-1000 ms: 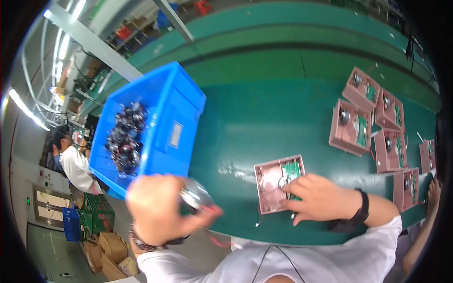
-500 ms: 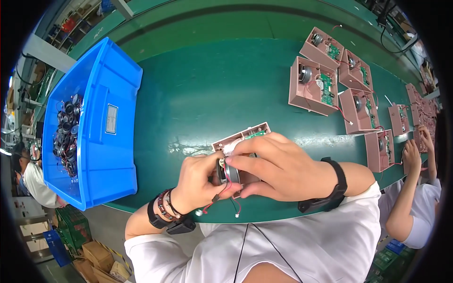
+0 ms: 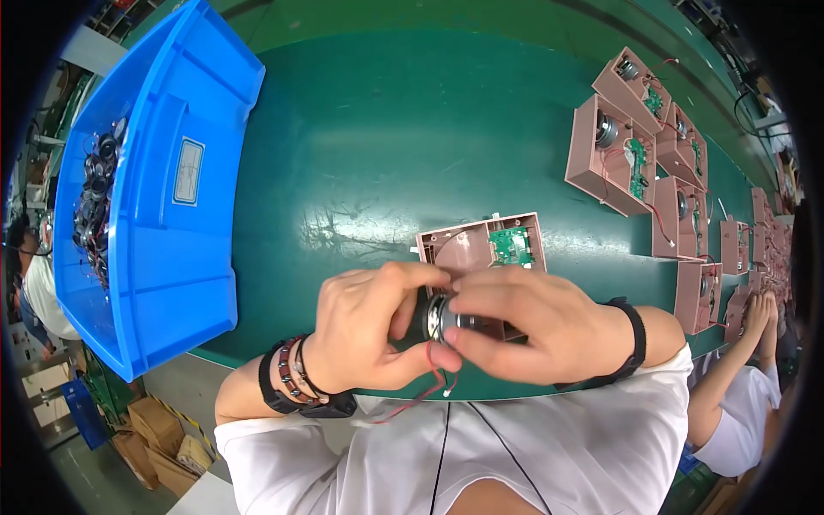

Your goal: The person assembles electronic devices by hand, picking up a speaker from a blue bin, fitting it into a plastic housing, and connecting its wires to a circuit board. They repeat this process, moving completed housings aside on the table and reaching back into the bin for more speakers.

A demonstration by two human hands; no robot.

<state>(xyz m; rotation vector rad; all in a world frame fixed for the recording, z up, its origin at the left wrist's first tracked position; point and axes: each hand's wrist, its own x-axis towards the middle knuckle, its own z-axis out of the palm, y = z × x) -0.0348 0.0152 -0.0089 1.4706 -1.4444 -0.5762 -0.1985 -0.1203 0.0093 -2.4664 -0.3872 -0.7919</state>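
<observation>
Between my two hands, over the near side of an open pink casing (image 3: pixel 461 244), is a small round speaker (image 3: pixel 438 316) with a dark rim and a metal body. My left hand (image 3: pixel 371 324) grips it from the left, thumb low and fingers bent over the top. From the right, the fingers of my right hand (image 3: pixel 534 324) close on its other side; they are slightly blurred. Thin red and black wires (image 3: pixel 435 374) with a small white plug hang below the speaker. Inside the casing's far right part sits a green circuit board (image 3: pixel 512 246). My hands hide the casing's near part.
At the left stands a big blue bin (image 3: pixel 163 257) holding many loose speakers (image 3: pixel 96 193). Several pink casings (image 3: pixel 609 159) with speakers and boards stand at the right on the green table (image 3: pixel 369 137). Beyond them a co-worker's hands (image 3: pixel 761 311) are near more pink parts.
The speaker has turned in my fingers, and both hands sit lower against the casing, uncovering its inside and board. A white crumpled piece seen by my fingers no longer shows. The view has shifted.
</observation>
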